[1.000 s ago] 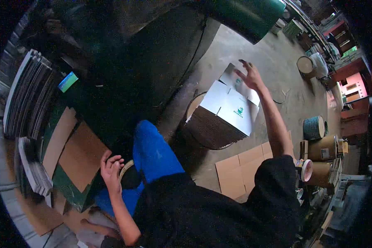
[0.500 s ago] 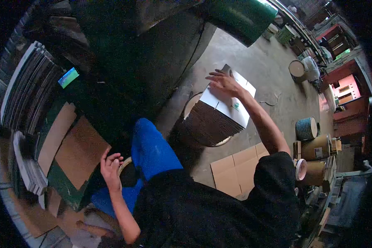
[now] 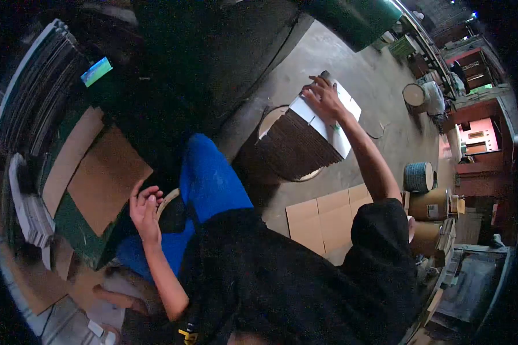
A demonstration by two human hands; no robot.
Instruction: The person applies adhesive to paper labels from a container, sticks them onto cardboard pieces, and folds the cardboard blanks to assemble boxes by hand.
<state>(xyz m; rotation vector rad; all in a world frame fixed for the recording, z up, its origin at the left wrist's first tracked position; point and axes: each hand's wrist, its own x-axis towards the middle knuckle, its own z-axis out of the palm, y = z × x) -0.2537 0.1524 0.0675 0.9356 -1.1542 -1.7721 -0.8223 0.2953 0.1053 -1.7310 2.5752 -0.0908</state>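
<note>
A stack of flat cardboard sheets [image 3: 305, 144], white and slotted on top, rests on a round drum [image 3: 273, 118]. My right hand [image 3: 326, 100] lies over the top sheet near its far edge, fingers apart and slightly bent. Just beyond the fingertips is a small dark grey piece [image 3: 324, 75] that I cannot identify. On my left side, my left hand [image 3: 145, 213] is held in the air above my leg, loosely curled with nothing in it. Its fingertips are close to the corner of a brown cardboard sheet [image 3: 109, 181] on a green surface.
Brown creased cardboard [image 3: 322, 221] lies on the floor at my right. A tall stack of sheets [image 3: 34, 92] and a lit phone screen [image 3: 96, 72] are at the left. Several drums, including a blue-banded one [image 3: 418, 176], stand at the right. A large green cylinder [image 3: 357, 23] is at the top.
My right hand's fingers have bent a little more over the top sheet. The left hand remains in the air beside the brown sheet. The whole view has shifted slightly.
</note>
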